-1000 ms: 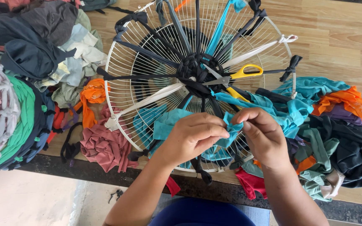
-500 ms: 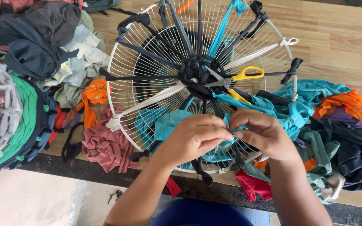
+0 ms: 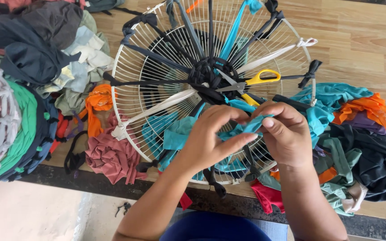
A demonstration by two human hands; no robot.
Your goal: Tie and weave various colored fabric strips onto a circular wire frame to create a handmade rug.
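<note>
Two hands pinch one teal cloth strip over near part of round white wire fan guard lying flat on wooden tabletop. Left hand fingers closed on strip from left; right hand fingertips closed on its right end. Strip runs taut between both thumbs. Yellow-handled scissors rest on guard just beyond hands. Cloth scrap piles at right tabletop edge, folded rags at far left corner.
</note>
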